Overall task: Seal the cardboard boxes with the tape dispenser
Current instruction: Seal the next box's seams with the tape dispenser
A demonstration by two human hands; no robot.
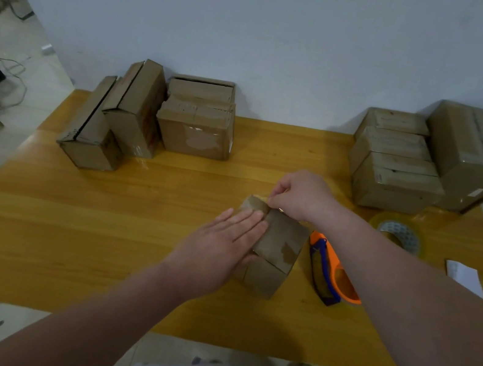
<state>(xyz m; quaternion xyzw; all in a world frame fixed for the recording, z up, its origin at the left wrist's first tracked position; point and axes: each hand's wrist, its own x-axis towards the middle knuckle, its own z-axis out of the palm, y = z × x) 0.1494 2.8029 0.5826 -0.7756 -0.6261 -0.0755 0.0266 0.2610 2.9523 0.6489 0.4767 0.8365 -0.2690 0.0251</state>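
Nearest to us, two bare forearms reach in over the near edge of the yellow wooden table [95, 237]. The left hand [224, 238] lies flat, fingers straight and together, pressing on the top and left side of a small cardboard box [282, 238]; it grips nothing. We find this box about midway between the near and far edges, a little right of centre, with old tape patches on its top.

Just to the right of the box, the orange and blue tape dispenser [328, 275] lies on its side on the table, and neither hand touches it; the right forearm crosses above it.

At the far end of the box the right hand [299, 194] is curled, thumb and fingertips pinching what looks to us like a clear tape strip [263, 199] at the box's upper edge.

Further right, near the right edge, we see a roll of clear tape [399, 234] lying flat, and a white slip of paper [465, 277] beside it.

Along the far edge stand two groups of boxes. At the far left corner are the left boxes [196, 123], several with flaps unsealed. At the far right corner are the right boxes [395, 181], three smaller ones close together and a larger one with shiny tape, against the pale wall [293, 30].
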